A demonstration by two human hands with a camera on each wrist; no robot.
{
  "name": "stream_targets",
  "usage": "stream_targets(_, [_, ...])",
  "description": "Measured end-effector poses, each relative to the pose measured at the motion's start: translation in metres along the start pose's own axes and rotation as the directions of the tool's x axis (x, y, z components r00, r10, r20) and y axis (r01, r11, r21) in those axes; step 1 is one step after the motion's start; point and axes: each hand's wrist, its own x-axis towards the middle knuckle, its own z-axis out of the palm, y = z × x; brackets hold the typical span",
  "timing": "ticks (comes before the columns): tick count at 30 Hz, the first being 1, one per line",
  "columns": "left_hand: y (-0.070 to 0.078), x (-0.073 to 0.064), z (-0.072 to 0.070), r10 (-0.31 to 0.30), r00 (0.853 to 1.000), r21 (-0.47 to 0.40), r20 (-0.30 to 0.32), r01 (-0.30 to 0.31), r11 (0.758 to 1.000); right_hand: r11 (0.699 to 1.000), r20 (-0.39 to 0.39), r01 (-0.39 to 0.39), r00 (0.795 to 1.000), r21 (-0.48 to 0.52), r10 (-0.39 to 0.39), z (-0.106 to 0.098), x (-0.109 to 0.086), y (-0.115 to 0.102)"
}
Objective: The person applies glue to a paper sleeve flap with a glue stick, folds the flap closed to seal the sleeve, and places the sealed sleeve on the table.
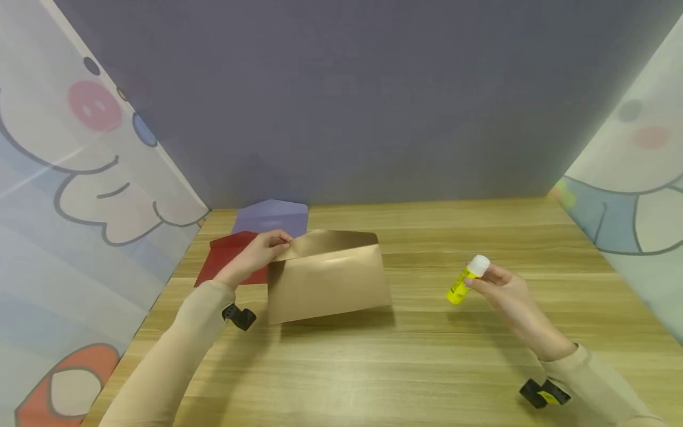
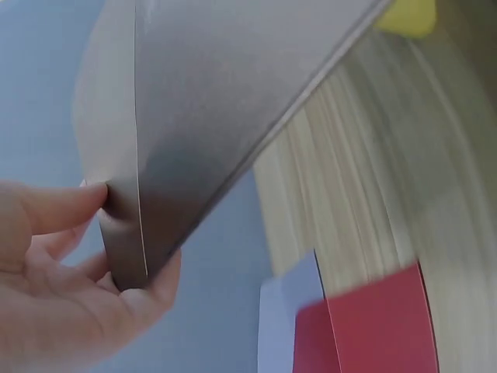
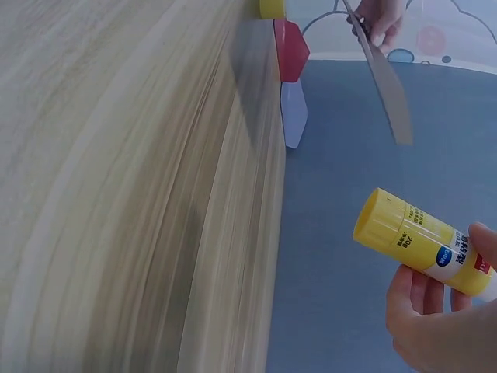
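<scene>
**Envelope held up at left, glue stick in right hand**

Right hand (image 1: 509, 293) is nearest, right of centre: fingertips pinch a yellow glue stick (image 1: 465, 280) at its white-capped end, the yellow body tilting down-left, off the wooden table (image 1: 453, 356). The right wrist view confirms fingers curled round the labelled tube (image 3: 423, 242).

Left hand (image 1: 256, 254) pinches the gold envelope (image 1: 326, 279) at its upper-left corner, where the flap folds. The left wrist view shows the thumb (image 2: 58, 206) on one face and the other fingers behind. The envelope is lifted and tilted, its shadow falling on the table below; I cannot tell whether the lower edge touches the table.

Further back, a red envelope (image 1: 229, 261) lies flat on the table, partly behind the left hand. A lilac envelope (image 1: 272, 216) sits beyond it, by the grey back wall (image 1: 352, 101).
</scene>
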Motion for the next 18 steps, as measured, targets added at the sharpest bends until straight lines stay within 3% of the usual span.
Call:
stream_targets(6, [0.016, 0.023, 0.026, 0.005, 0.999, 0.021, 0.037, -0.006, 1.000, 0.999, 0.028, 0.028, 0.999, 0.017, -0.028, 0.003, -0.014, -0.024])
stream_targets(13, [0.036, 0.046, 0.056, -0.005, 0.998, 0.060, 0.069, 0.001, 0.998, 0.998, -0.050, 0.012, 0.999, 0.069, -0.009, -0.022, 0.009, 0.010])
stream_targets(18, [0.048, 0.056, 0.075, 0.007, 0.996, 0.067, 0.083, -0.013, 0.998, 0.993, -0.048, 0.038, 0.998, 0.115, -0.033, -0.027, 0.014, 0.016])
